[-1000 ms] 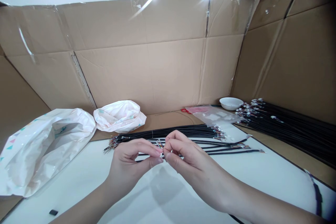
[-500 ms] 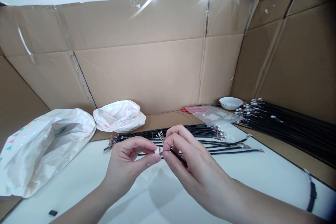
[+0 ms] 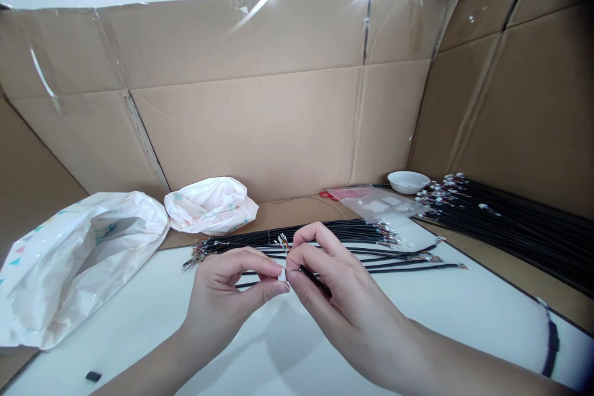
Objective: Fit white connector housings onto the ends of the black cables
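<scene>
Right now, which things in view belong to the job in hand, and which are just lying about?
Belongs to the job:
white connector, in left hand
black cable, in right hand
probably cable bundle, loose cables, cable pile

Apparently just lying about:
large bag
small bag
bowl
black scrap
clear bag, perhaps stock

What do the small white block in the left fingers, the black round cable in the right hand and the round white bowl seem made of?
Small white block: probably matte plastic, judging by its even, opaque colour.
Black round cable: likely rubber or plastic sheathing, from its smooth, dark surface.
Round white bowl: smooth; ceramic or plastic, its plain surface leaves that open.
</scene>
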### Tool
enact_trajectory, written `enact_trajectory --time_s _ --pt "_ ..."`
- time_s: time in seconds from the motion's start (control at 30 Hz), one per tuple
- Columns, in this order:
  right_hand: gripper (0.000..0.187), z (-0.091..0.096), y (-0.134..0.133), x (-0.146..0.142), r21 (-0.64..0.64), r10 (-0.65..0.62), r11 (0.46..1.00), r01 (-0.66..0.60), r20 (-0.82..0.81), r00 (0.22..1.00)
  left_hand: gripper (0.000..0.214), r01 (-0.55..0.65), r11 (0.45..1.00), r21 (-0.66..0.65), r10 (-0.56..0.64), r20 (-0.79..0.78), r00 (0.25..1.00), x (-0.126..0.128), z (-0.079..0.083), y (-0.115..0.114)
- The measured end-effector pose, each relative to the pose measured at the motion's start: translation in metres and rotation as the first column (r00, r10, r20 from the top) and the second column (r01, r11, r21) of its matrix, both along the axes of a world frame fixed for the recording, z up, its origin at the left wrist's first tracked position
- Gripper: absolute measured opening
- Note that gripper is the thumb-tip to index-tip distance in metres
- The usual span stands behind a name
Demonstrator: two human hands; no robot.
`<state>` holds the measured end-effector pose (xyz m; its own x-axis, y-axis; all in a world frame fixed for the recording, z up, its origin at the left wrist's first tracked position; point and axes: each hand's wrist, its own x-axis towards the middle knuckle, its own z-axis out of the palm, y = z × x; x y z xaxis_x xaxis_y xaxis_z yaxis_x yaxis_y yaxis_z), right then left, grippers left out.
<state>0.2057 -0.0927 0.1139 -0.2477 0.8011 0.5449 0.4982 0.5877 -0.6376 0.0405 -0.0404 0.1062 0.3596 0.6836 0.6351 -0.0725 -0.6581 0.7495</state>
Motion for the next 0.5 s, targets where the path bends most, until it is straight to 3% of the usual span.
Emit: enact_trajectory --time_s 0.17,0.3,0.4,0.5 --pt "0.02 -0.001 0.0 -0.001 -0.028 -0.003 1.0 0.003 -0.019 1.0 0.029 -0.001 1.0 -0.008 0.001 -0.021 1.0 0.0 0.0 0.0" --pt "0.018 -0.006 0.01 -0.001 -0.092 -0.032 0.995 0.026 -0.059 0.998 0.015 -0.02 0.994 -0.106 0.018 -0.015 1.0 0.002 -0.009 0.01" --pt "0.012 -0.026 0.031 0.0 -0.173 -0.067 0.984 0.04 -0.153 0.986 0.006 -0.139 0.976 -0.165 0.135 -0.032 0.99 0.005 -0.033 0.028" --pt "0.009 -0.058 0.056 -0.001 -0.254 -0.13 0.965 0.058 -0.275 0.953 0.008 -0.237 0.947 -0.217 0.227 -0.07 0.971 0.006 -0.067 0.048"
